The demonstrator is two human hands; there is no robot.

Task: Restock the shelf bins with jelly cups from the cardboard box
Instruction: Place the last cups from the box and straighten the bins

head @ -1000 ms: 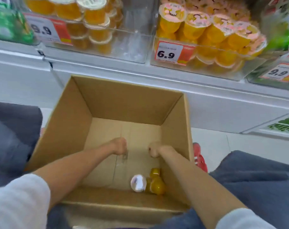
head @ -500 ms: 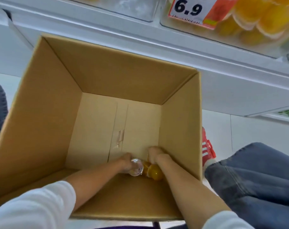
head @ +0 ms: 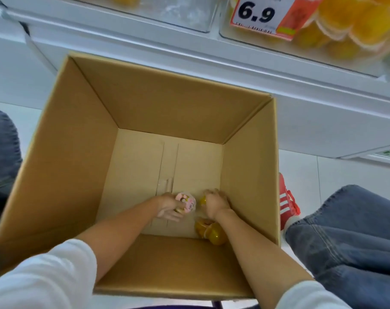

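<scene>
Both my hands are deep inside the open cardboard box [head: 62, 175]. My left hand [head: 167, 207] grips a jelly cup [head: 186, 202] with a pink printed lid facing up. My right hand [head: 215, 204] curls round a second yellow jelly cup [head: 202, 200], mostly hidden by the fingers. Another yellow jelly cup [head: 212, 231] lies on the box floor beside my right forearm, near the front right corner. Above the box, a clear shelf bin [head: 337, 30] holds several yellow jelly cups behind a 6.9 price tag [head: 263, 14].
A second clear bin [head: 167, 12] sits left of the full one on the white shelf [head: 212, 70]. My jeans-clad knee [head: 350, 237] and a red shoe [head: 286, 201] are right of the box. Dark fabric [head: 2, 148] lies at the left.
My hands moved from the middle of the box floor to its front right corner and took hold of two jelly cups. The pink-lidded cup now faces up in my left hand.
</scene>
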